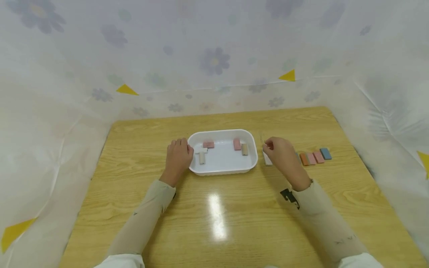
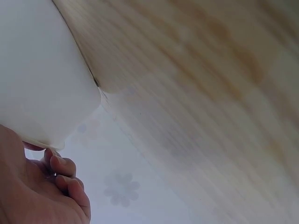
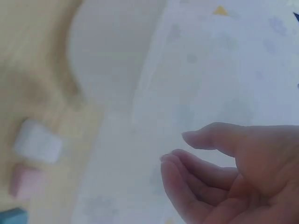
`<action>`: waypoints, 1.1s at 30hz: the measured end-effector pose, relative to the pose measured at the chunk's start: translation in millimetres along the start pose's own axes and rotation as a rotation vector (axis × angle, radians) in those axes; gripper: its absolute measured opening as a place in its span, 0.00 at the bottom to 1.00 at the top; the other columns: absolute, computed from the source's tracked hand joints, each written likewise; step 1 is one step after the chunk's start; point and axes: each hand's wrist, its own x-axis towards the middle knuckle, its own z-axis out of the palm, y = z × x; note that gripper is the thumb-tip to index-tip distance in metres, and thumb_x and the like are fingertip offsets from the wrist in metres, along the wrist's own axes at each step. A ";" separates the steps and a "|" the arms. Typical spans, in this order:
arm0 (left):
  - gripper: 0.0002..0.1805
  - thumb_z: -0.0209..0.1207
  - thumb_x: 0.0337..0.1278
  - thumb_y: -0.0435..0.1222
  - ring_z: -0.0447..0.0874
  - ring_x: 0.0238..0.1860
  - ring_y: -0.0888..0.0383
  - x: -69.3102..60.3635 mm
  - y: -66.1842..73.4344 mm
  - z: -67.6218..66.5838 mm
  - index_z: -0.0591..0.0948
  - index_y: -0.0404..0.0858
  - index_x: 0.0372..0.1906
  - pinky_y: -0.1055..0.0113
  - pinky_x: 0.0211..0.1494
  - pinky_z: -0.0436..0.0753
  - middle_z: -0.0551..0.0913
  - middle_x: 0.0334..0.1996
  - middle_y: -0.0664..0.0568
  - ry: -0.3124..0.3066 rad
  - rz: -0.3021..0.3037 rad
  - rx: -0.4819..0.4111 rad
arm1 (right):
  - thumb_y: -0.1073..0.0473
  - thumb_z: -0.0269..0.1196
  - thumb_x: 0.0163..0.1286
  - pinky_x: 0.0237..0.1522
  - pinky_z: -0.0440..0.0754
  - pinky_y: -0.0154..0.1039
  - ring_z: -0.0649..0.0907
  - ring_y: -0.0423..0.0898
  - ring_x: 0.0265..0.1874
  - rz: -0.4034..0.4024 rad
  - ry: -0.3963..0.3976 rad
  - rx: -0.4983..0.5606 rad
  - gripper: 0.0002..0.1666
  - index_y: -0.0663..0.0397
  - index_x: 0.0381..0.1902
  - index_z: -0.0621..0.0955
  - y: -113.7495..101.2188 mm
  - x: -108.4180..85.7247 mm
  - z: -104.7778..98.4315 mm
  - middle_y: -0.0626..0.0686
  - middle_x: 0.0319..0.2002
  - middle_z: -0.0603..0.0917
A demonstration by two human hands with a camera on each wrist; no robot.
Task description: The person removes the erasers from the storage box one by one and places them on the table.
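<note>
A white tray (image 1: 222,172) stands on the table and holds several small rectangular blocks: a pink block (image 1: 208,144) and off-white ones on its left, another pink and a beige block (image 1: 244,149) on its right. My left hand (image 1: 179,156) grips the tray's left end, thumb at the rim and fingers curled, as the left wrist view shows. To the right of the tray, my right hand (image 1: 285,158) hovers above a white block (image 1: 267,160). Its thumb and bent fingers stand apart with nothing between them in the right wrist view.
A row of blocks runs right of my right hand: an orange block (image 1: 304,159), two pink ones and a blue block (image 1: 325,153); my hand partly hides the row's left end. Flower-patterned sheeting (image 1: 214,61) with yellow triangles surrounds the wooden table (image 1: 207,201) behind and at both sides.
</note>
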 end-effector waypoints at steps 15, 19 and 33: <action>0.10 0.46 0.62 0.39 0.66 0.32 0.49 -1.0 -0.3 0.4 0.70 0.34 0.35 0.57 0.37 0.66 0.70 0.28 0.47 0.002 0.002 -0.018 | 0.62 0.58 0.61 0.20 0.63 0.38 0.62 0.44 0.16 -0.086 -0.158 -0.097 0.21 0.53 0.13 0.62 -56.5 41.2 51.0 0.48 0.15 0.59; 0.10 0.47 0.61 0.39 0.66 0.31 0.49 -1.2 0.4 -1.1 0.70 0.34 0.34 0.57 0.37 0.66 0.70 0.27 0.47 0.021 0.013 -0.021 | 0.63 0.60 0.59 0.25 0.70 0.42 0.68 0.47 0.20 -0.115 -0.168 -0.195 0.17 0.55 0.15 0.66 -51.8 51.6 65.6 0.52 0.16 0.67; 0.11 0.46 0.61 0.39 0.67 0.31 0.49 -0.7 -0.2 0.3 0.70 0.35 0.34 0.58 0.35 0.66 0.71 0.27 0.47 0.037 0.017 -0.024 | 0.64 0.59 0.58 0.28 0.75 0.48 0.78 0.55 0.23 -0.097 -0.015 -0.382 0.10 0.60 0.19 0.75 -44.0 58.8 98.2 0.58 0.20 0.77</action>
